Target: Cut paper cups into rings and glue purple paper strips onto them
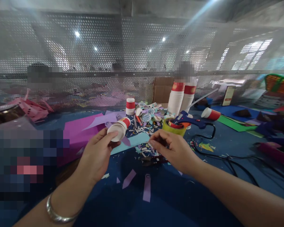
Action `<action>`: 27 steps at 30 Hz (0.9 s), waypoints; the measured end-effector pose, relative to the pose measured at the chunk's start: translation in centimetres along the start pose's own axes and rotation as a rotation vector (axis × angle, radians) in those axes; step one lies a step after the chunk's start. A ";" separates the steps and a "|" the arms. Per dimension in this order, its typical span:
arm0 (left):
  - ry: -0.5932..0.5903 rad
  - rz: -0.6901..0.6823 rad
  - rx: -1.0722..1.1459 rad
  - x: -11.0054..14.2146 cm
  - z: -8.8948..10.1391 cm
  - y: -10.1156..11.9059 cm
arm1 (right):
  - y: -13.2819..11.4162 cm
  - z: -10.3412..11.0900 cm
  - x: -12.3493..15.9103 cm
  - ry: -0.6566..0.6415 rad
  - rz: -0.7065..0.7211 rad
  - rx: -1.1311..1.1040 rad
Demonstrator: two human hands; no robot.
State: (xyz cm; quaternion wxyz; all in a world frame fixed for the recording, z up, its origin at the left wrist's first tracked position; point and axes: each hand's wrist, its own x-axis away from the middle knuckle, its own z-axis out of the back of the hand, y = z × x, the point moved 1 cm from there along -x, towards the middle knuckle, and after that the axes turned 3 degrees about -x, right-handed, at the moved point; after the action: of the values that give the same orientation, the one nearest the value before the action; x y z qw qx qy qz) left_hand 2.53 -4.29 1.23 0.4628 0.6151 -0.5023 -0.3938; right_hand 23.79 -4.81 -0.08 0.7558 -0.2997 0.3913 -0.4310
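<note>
My left hand [96, 151] is closed on a round white paper cup bottom [116, 132], thumb across its face. A red-and-white paper cup [125, 122] shows tilted right behind it; whether the two are joined I cannot tell. My right hand [174, 149] has thumb and forefinger pinched together above the end of a light blue paper strip [134, 140]. Anything between those fingertips is too small to make out. Below lie dark-handled scissors [153, 160], partly hidden by the right hand, and two purple paper strips [147, 188], [129, 179].
Behind are a pile of decorated cup pieces [149, 115], paper scraps and tall cup stacks [175, 101]. A blue glue gun [190, 120] rests on a yellow tape roll [171, 126], its black cord [217, 154] trailing right. Magenta paper [73, 135] lies left.
</note>
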 end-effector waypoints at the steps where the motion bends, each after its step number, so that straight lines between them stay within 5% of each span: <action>1: 0.024 0.002 0.006 -0.2 0.2 0.1 | 0.0 0.2 -0.1 0.005 -0.001 0.023; 6: -0.171 0.115 -0.179 -0.3 0.3 0.1 | 0.2 1.1 -0.9 -0.010 0.013 0.146; 12: -0.435 0.161 -0.503 0.6 0.4 -0.1 | 1.0 1.5 -1.2 -0.240 -0.049 0.404; 17: -0.485 0.227 -0.575 0.1 1.1 -0.4 | 1.1 2.1 -1.2 -0.316 -0.069 0.472; 23: -0.519 0.011 -0.892 -0.4 2.2 -0.1 | 0.5 3.0 -1.2 -0.413 -0.089 0.513; 27: -0.524 -0.025 -0.823 -0.9 3.0 -0.2 | 0.9 3.1 -0.8 -0.480 -0.064 0.543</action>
State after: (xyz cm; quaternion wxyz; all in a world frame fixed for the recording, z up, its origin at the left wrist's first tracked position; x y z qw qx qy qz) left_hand -0.40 -3.90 0.29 0.5206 0.2672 -0.3973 -0.7069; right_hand 26.61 -3.34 1.06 0.8643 -0.1928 0.0642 -0.4600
